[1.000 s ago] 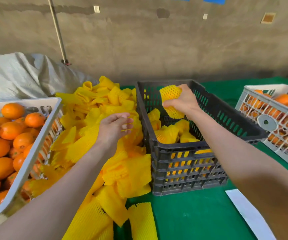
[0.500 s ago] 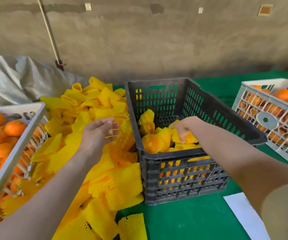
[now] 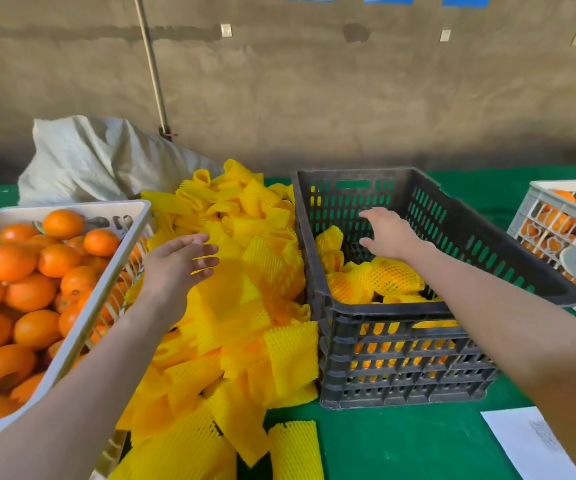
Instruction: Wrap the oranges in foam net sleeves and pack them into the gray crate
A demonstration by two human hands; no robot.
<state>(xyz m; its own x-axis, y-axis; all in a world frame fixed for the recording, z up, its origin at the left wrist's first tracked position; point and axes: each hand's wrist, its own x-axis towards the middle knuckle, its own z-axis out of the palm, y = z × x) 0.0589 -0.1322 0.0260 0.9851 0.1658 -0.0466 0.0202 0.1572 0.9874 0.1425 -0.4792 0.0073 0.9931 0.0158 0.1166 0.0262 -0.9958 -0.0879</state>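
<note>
Both hands are empty, fingers loose: your left hand (image 3: 179,261) over the foam net sleeves (image 3: 255,268) heaped mid-way along the surface (image 3: 400,445), your right hand (image 3: 388,233) above the gray crate (image 3: 400,306) holding wrapped oranges (image 3: 380,280). Pinch just one sleeve, then take one of the bare oranges (image 3: 30,292) from the white basket (image 3: 113,203) at the left edge.

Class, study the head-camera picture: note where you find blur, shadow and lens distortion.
Head view: the left hand shows motion blur at its fingertips; its soft shadow falls on the foam net sleeves; the pole leans, likely wide-angle distortion; the gray crate looks sharp.
</note>
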